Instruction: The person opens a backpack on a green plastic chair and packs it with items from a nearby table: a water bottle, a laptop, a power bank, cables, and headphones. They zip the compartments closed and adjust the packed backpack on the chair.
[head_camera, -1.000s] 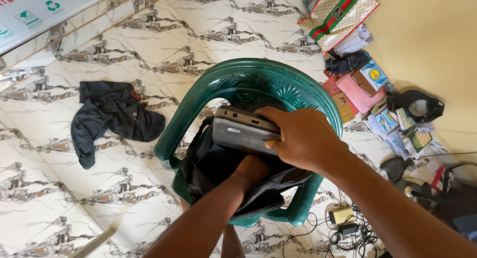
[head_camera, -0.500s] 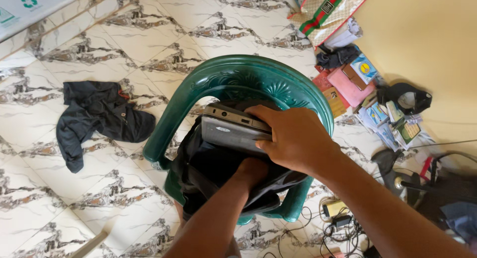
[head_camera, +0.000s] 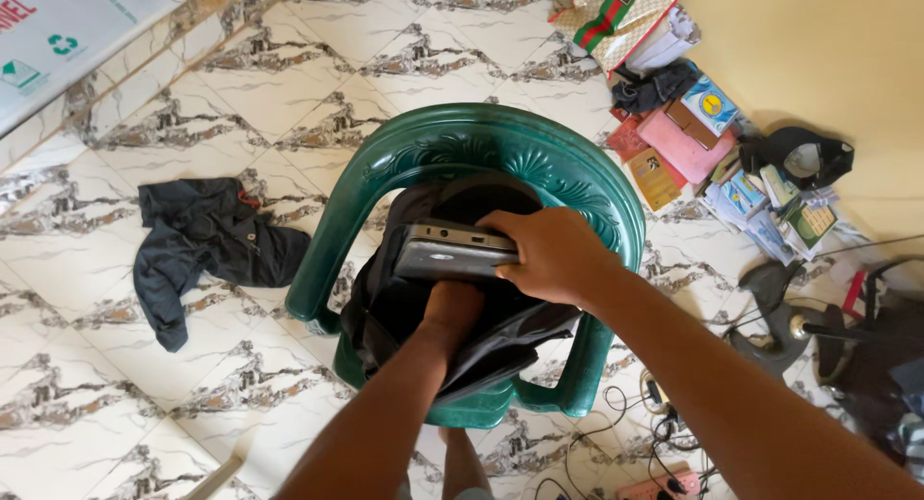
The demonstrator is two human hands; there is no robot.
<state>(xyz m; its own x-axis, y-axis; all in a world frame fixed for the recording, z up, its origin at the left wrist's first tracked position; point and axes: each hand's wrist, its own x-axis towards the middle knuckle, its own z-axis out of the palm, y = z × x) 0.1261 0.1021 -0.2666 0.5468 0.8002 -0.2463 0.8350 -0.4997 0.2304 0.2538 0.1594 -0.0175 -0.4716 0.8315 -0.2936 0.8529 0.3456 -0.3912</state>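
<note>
1. Gripping a grey slab-like device (head_camera: 452, 253), flat and metallic, at its right end: right hand (head_camera: 553, 255), fingers curled over the top edge, closed firmly on it.
2. Buried to the wrist in the mouth of a dark bag (head_camera: 414, 312): left hand (head_camera: 452, 307), fingers out of sight inside the fabric; open or closed, cannot tell.
3. Location of device: level, half across the bag opening, directly above the left wrist, over the seat of a green plastic chair (head_camera: 462, 149).
4. Location of bag: slumped on the chair seat, mouth upward, sides sagging.
5. Handling note, as a judgement: best done by spreading the opening wide with the hidden hand, tilting the device edge-first, and keeping it clear of loose fabric folds that could snag a corner.
6. Pose: both forearms reaching down and forward from the lower frame, right arm long and diagonal, left arm nearly straight ahead, wrist bent downward into the bag.
7. Surroundings: dark garment (head_camera: 207, 245) lying on marbled floor tiles (head_camera: 144, 384) left of the chair; books and packets (head_camera: 703, 144) piled against a yellow wall (head_camera: 828, 57); cables (head_camera: 635, 413) near the chair's right leg.
</note>
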